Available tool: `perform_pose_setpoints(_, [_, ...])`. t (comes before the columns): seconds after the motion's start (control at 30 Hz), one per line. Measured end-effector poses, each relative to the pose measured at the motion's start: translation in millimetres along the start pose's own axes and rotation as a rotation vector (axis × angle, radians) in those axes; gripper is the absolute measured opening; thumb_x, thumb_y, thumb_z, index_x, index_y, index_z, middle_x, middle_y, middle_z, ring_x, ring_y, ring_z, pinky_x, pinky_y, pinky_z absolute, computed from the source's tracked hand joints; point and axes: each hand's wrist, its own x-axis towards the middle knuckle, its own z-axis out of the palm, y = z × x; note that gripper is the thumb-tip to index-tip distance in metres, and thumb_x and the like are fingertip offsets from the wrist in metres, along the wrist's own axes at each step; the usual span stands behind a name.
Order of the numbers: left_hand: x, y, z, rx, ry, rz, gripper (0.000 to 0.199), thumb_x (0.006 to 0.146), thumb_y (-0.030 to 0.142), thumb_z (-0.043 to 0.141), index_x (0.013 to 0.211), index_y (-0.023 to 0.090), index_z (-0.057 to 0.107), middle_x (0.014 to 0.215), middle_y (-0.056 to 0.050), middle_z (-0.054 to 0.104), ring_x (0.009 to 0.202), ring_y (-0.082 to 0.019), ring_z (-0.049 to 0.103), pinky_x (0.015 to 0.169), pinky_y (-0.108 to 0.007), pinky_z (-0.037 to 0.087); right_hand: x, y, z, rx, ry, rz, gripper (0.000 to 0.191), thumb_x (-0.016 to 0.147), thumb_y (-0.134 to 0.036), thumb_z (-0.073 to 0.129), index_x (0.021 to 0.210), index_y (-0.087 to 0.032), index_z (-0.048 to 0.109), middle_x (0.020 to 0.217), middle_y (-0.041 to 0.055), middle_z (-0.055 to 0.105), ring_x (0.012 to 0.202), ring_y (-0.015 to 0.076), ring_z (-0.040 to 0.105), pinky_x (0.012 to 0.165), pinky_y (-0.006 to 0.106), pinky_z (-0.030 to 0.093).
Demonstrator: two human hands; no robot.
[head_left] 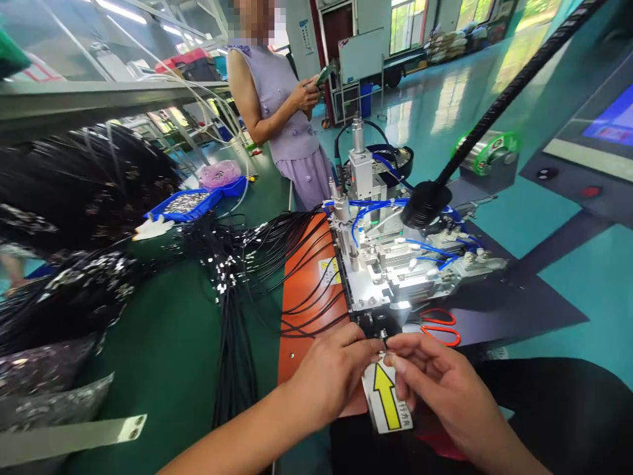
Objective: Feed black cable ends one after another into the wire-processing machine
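Note:
My left hand (333, 369) and my right hand (440, 379) meet at the front end of a metal bench machine (376, 264). Their fingertips pinch together around a small shiny part (382, 355), too small to name and largely covered by the fingers. Right below the fingertips is a white label with a yellow arrow (388, 399). Thin black cables (316, 307) run across the orange board (297, 359) left of the machine, towards my left hand. Red-handled scissors (440, 324) lie just beyond my right hand.
Bundled black cables with metal ends (227, 264) spread over the green table (163, 356). A blue tray (185, 204) of small metal parts stands behind them. A black flexible lamp arm (494, 119) hangs over the machine. Across the table, a person (281, 99) holds a phone.

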Motion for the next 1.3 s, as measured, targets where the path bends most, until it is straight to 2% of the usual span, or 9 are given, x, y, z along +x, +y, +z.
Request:
perform_pose_setpoints(0.13, [5.1,-18.5,25.0,-0.116,0.131,0.004,0.019,0.101,0.023,0.049,0.107,0.016,0.066,0.089,-0.006,0.062,0.082,-0.016,0.060,0.073,-0.026,0.050,-4.5,6.4,-17.3,-0.116,0.157,-0.049,0.037,0.087,-0.042,0.070,0.115,-0.019,0.060,0.091,0.0043,0.068,0.061,0.0120,0.061,0.050,0.023,0.051])
perform_pose_setpoints(0.2, [2.1,-23.5,33.0,-0.146,0.184,-0.001,0.016,0.100,0.022,0.051,0.106,0.017,0.065,0.088,-0.006,0.062,0.082,-0.016,0.060,0.073,-0.025,0.050,-8.8,10.1,-22.2,-0.263,0.197,-0.081,0.034,0.090,-0.040,0.066,0.118,-0.020,0.061,0.091,0.0037,0.067,0.065,0.0130,0.063,0.055,0.024,0.054])
perform_pose_setpoints(0.33, [-2.6,-24.6,37.7,-0.171,0.243,-0.040,0.014,0.099,0.021,0.052,0.104,0.018,0.065,0.085,-0.005,0.062,0.080,-0.016,0.060,0.070,-0.025,0.050,-12.8,13.0,-22.0,-0.556,0.205,-0.231,0.025,0.095,-0.034,0.059,0.117,-0.022,0.065,0.091,0.0030,0.067,0.074,0.0152,0.066,0.071,0.028,0.058])
perform_pose_setpoints(0.43, [-4.0,-23.6,38.0,-0.221,0.245,-0.050,0.018,0.099,0.021,0.051,0.109,0.019,0.066,0.089,-0.007,0.062,0.083,-0.017,0.060,0.071,-0.027,0.050,-10.8,12.0,-17.4,-0.664,0.205,-0.341,0.023,0.096,-0.031,0.058,0.116,-0.023,0.065,0.092,0.0030,0.067,0.076,0.0156,0.066,0.071,0.027,0.058])
perform_pose_setpoints(0.6, [-6.5,-26.2,42.1,-0.268,0.283,-0.049,0.023,0.099,0.018,0.052,0.117,0.019,0.065,0.092,-0.007,0.060,0.084,-0.016,0.059,0.073,-0.027,0.049,-8.7,8.3,-13.2,-0.748,0.205,-0.410,0.022,0.095,-0.027,0.059,0.117,-0.025,0.063,0.094,0.0019,0.066,0.076,0.0141,0.066,0.070,0.025,0.058])
perform_pose_setpoints(0.9, [-4.8,-26.4,43.7,-0.198,0.332,-0.095,0.009,0.096,0.019,0.057,0.094,0.019,0.066,0.082,-0.004,0.059,0.076,-0.016,0.057,0.064,-0.025,0.043,-7.3,5.6,-11.6,-0.804,0.187,-0.443,0.024,0.096,-0.026,0.058,0.119,-0.025,0.062,0.093,0.0025,0.065,0.075,0.0151,0.065,0.068,0.026,0.058])
perform_pose_setpoints(1.03, [-3.7,-24.1,41.5,-0.184,0.304,-0.117,0.010,0.095,0.018,0.056,0.089,0.018,0.063,0.084,-0.005,0.059,0.078,-0.017,0.057,0.065,-0.026,0.043,-7.6,10.1,-10.1,-0.812,0.167,-0.469,0.027,0.097,-0.024,0.055,0.124,-0.024,0.060,0.094,0.0038,0.065,0.075,0.0157,0.065,0.071,0.028,0.058])
perform_pose_setpoints(1.3, [-3.7,-22.5,40.4,-0.205,0.285,-0.150,0.012,0.096,0.018,0.054,0.088,0.019,0.064,0.084,-0.004,0.060,0.080,-0.017,0.058,0.067,-0.026,0.044,-6.6,18.2,-10.9,-0.908,0.172,-0.602,0.037,0.097,-0.020,0.054,0.133,-0.023,0.060,0.111,0.0086,0.066,0.098,0.0207,0.067,0.086,0.032,0.058])
